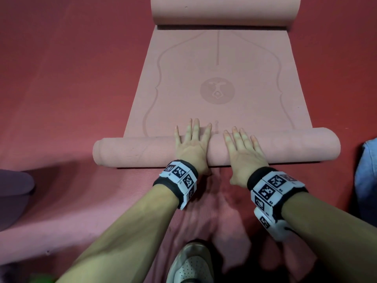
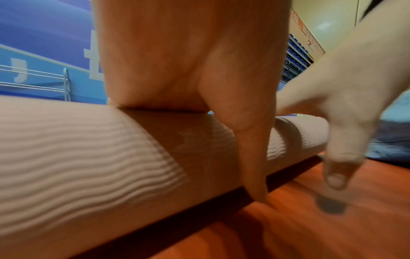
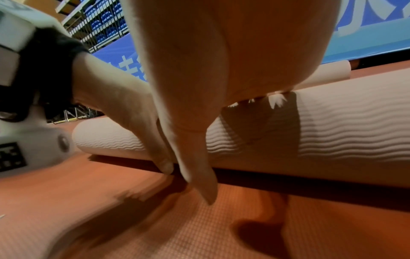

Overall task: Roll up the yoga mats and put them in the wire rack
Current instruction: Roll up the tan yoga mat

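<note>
Both hands — left hand (image 1: 188, 146), right hand (image 1: 243, 152) — press flat-fingered on the yoga mat (image 1: 220, 99) roll, thumbs seemingly floorward.

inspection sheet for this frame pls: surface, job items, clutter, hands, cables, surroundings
Surface: red matted floor, fine ribbed texture.
Job's things: pink yoga mat partly rolled; near roll lies across the view, flat stretch beyond it, far end also curled into a roll. Wire rack likely the rails seen in the left wrist view, apart from the mat.
Clutter: purple item at left edge, blue fabric at right edge, shoe below.
Hands: left hand and right hand lie flat on the near roll, fingers straight, side by side near its middle.
Cables: nothing seen.
Surroundings: blue banner wall; shelving with blue items.
</note>
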Tool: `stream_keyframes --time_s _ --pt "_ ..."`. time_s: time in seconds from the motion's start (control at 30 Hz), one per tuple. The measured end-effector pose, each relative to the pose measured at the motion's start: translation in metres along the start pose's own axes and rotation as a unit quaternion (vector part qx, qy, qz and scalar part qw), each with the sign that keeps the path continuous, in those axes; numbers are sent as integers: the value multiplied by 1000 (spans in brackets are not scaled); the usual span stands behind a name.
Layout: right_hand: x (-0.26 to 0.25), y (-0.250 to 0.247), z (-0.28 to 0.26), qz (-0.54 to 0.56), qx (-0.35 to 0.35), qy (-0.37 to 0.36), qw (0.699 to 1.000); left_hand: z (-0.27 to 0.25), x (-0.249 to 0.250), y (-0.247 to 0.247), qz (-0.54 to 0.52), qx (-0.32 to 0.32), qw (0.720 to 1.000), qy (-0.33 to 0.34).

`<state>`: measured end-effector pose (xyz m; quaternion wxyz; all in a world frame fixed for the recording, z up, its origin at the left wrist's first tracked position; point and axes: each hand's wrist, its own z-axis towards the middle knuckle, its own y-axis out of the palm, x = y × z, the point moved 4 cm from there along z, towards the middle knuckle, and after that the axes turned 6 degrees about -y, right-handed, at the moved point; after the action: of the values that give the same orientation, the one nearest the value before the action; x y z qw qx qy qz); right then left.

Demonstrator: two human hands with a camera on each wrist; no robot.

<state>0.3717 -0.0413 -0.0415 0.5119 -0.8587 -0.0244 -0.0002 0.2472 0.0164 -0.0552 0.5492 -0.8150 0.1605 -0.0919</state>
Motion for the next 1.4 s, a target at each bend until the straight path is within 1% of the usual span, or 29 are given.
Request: stream_keyframes --time_s 0.23,0.37,0.5,0.67,0.77,0.93,1.03,1.13,1.2,1.27,1.4 --pt "9 -12 32 -10 3 -1 1000 12 -7 -2 1 20 1000 -7" --pt "9 -16 39 -23 35 4 999 25 -9 -6 -6 14 1000 -8" --pt "8 -15 39 -54 77 3 996 26 -9 -4 -1 19 1000 -4" --pt "5 -8 28 -77 109 -11 991 18 -7 6 10 50 999 -5" --pt "3 -5 22 -82 112 -13 990 12 -8 13 8 77 997 -4" --pt "0 6 5 -71 105 -26 992 -10 -6 23 0 105 994 9" --pt "-2 12 -5 -64 102 -29 992 -22 -4 28 -6 104 995 12" --pt "-8 16 -16 -52 114 -31 992 -32 -4 30 -11 93 995 16" --pt "-9 22 -22 -20 118 -24 993 -42 -4 34 -15 84 996 20" --pt "-11 31 -31 5 141 -32 989 -54 -4 38 -21 79 996 22" --pt "-21 39 -54 30 148 -44 988 -79 -3 49 -35 85 995 25"
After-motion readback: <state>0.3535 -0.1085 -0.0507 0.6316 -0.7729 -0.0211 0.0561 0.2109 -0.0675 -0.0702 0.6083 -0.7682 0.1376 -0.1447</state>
